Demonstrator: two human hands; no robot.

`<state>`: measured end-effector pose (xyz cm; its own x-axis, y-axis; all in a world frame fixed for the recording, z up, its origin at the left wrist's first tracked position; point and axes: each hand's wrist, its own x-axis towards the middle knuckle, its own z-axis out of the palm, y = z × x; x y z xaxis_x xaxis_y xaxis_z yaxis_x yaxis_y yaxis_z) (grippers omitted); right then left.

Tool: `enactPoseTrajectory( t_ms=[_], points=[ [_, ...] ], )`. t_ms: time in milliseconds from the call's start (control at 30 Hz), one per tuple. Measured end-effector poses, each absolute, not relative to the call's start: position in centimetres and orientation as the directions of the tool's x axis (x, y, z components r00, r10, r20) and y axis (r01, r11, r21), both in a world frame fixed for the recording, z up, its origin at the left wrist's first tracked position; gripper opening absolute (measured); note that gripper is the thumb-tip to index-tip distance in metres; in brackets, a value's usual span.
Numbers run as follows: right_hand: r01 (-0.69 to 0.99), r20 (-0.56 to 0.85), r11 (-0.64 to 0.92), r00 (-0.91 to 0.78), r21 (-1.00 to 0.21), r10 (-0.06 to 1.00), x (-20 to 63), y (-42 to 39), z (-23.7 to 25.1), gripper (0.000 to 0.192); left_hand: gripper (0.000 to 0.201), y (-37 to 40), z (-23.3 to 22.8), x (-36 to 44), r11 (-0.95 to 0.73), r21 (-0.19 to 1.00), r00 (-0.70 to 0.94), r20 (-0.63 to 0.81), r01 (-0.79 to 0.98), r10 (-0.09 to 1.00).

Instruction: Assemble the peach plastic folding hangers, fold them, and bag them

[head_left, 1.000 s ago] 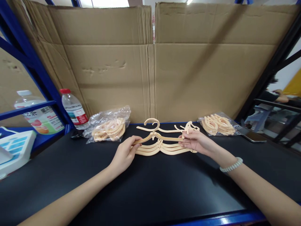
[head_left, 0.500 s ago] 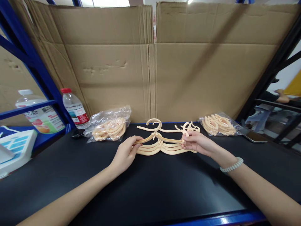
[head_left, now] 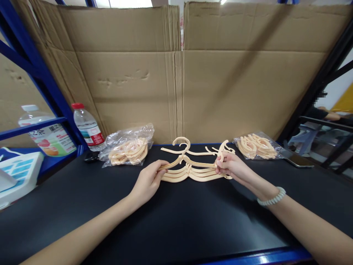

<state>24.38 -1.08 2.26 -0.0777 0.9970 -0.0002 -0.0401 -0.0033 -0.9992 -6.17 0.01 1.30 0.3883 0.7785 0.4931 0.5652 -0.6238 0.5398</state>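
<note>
Gripping opposite ends of a cream hanger stack [head_left: 190, 170] at frame centre, the left hand [head_left: 149, 181] and right hand [head_left: 234, 168] pinch it on the black tabletop [head_left: 176, 221]; bagged hangers [head_left: 128, 149] lie upper left, more bagged hangers [head_left: 256, 146] upper right.

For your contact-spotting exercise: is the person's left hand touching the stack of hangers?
Touching. The head view shows the left hand pinching the left end of the stack of hangers, its fingers wrapped over it.

Looks like a warehouse packing bench: blue steel racking [head_left: 41, 79], cardboard sheets [head_left: 176, 73] behind the grip, bagged hangers [head_left: 128, 149] either side.
</note>
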Motion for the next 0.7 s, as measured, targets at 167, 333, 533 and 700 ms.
enactPoseTrajectory(
  t_ms=[167,333,533,700],
  points=[
    [-0.012,0.062,0.061,-0.029,-0.998,0.998,24.2,-1.0,2.2,0.031,0.021,-0.2,1.4,-6.0,-0.610,0.549,0.401,0.462,0.571,0.791],
    [-0.124,0.042,0.035,-0.054,-0.992,0.998,24.1,-1.0,2.4,0.036,0.022,-0.4,1.7,-6.0,-0.611,0.521,0.411,0.455,0.597,0.790],
    [-0.174,0.107,0.087,-0.110,-0.981,0.988,24.5,-0.7,2.5,0.030,0.025,-0.3,2.4,-6.3,-0.590,0.501,0.420,0.418,0.633,0.805],
    [-0.225,0.150,0.122,-0.111,-0.967,0.982,24.9,-0.6,2.6,0.025,0.025,-0.2,2.9,-6.7,-0.557,0.509,0.383,0.411,0.656,0.827]
  ],
)
